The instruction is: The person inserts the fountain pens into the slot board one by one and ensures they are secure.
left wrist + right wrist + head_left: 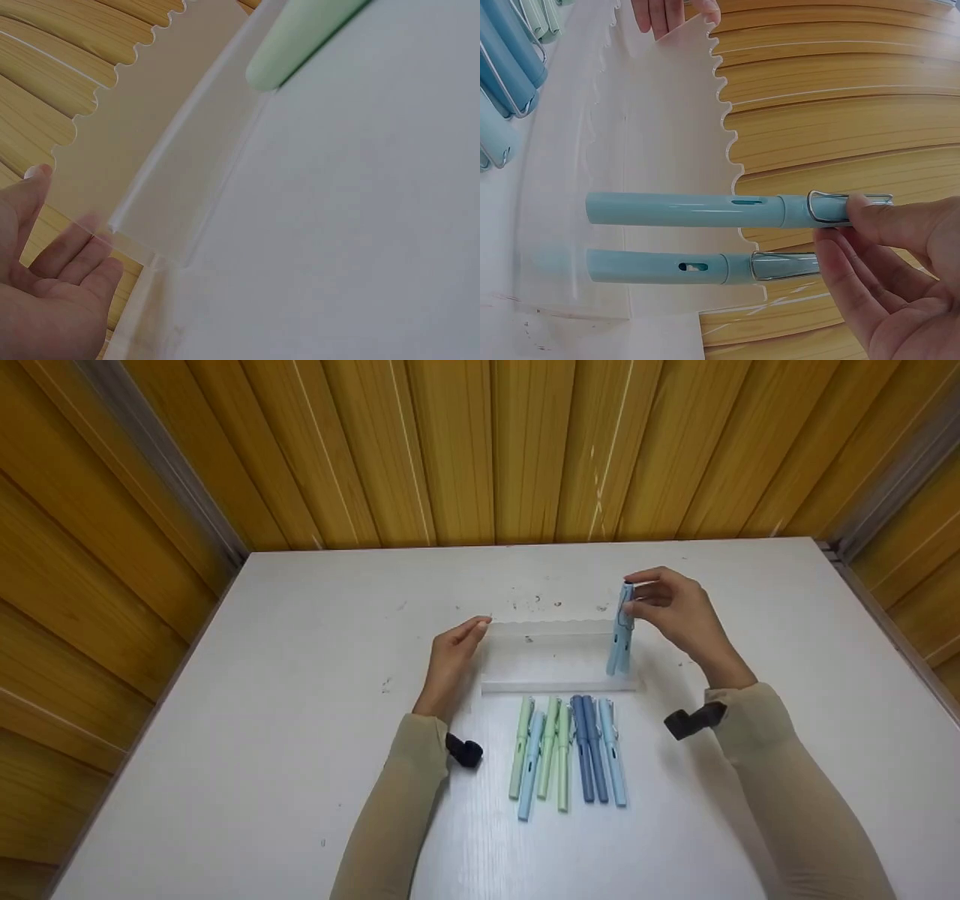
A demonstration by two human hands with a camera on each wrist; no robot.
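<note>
A clear pen stand [559, 687] with a scalloped back edge lies across the middle of the table. At its left end my left hand [454, 652] holds the upper corner, thumb and fingers on either side of the sheet. My right hand [675, 604] is over the right end, pinching a light blue pen [682, 210] by its clip end between thumb and fingers. Beside it, parallel, is a second light blue pen [652, 267], its cap end partly hidden behind the fingers. Both are upright, lower ends at the stand.
In front of the stand lies a row of pens: several green ones [520, 750], two dark blue ones [583, 750] and two light blue ones [613, 754]. The white table [300, 660] ends at a yellow wood-patterned wall [450, 450].
</note>
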